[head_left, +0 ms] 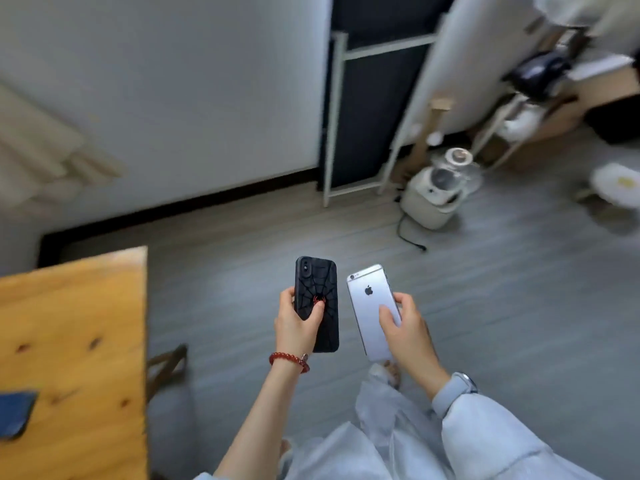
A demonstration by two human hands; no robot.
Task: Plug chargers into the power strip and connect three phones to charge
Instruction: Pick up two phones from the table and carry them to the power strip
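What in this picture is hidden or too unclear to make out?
Head view only:
- Both phone screens: the black phone and silver phone show their backs.
- Power strip and chargers: none in view.
- Blue object on the table: cut off by the left edge.
- Shelf contents: blurred.

Apple logo on silver phone (372, 306) back (no txt)

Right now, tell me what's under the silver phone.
Under the silver phone, held in the right hand, are grey floor and a foot. The phone's screen side faces down, unseen.
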